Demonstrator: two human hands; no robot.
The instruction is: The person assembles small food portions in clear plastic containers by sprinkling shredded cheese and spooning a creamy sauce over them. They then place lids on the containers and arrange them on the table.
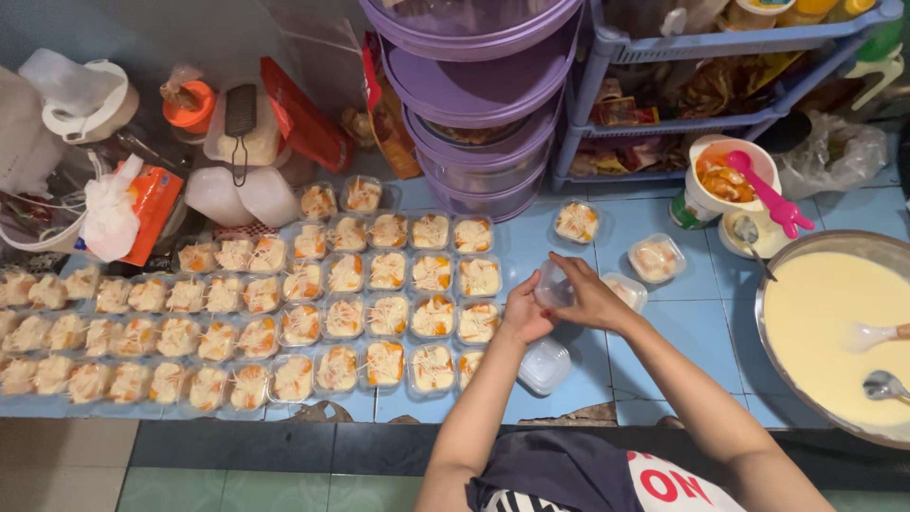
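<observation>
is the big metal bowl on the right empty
No, the big metal bowl is filled with a pale yellow creamy liquid, and two spoons rest in it.

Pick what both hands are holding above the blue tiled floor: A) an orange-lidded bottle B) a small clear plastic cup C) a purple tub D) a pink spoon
B: the left hand and right hand meet around a small clear plastic cup, which looks empty.

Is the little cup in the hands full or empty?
Empty: the small clear plastic cup between both hands shows no filling, unlike the filled cups beside it.
</observation>
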